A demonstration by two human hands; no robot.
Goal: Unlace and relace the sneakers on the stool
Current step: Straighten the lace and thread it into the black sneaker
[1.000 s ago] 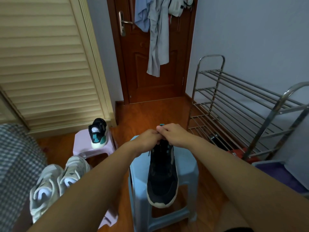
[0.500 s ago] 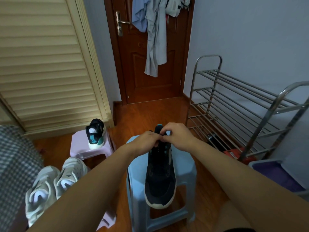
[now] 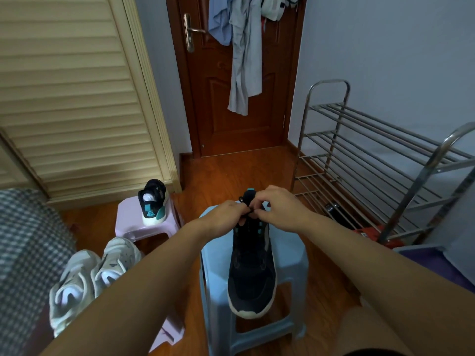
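A black sneaker (image 3: 252, 273) with a white sole and teal accents lies on the light blue stool (image 3: 290, 255), toe toward me. Both hands meet over its collar end. My left hand (image 3: 223, 217) pinches the black lace (image 3: 248, 210) from the left. From the right, my right hand (image 3: 280, 209) pinches the same lace with curled fingers. The lace ends and the top eyelets are mostly hidden under my fingers. A second black sneaker (image 3: 152, 201) stands heel toward me on a small pink stool (image 3: 128, 222) to the left.
A pair of white sneakers (image 3: 84, 278) sits at lower left, beside checked fabric (image 3: 23, 253). A steel shoe rack (image 3: 372, 163) fills the right side. A brown door (image 3: 239, 73) with hanging clothes is ahead, and a louvred wardrobe door (image 3: 72, 93) stands at left.
My hands have drawn slightly apart at the shoe's collar, with a loop of lace now showing between the fingers. The camera view shifted a little; the sneaker stays on the stool.
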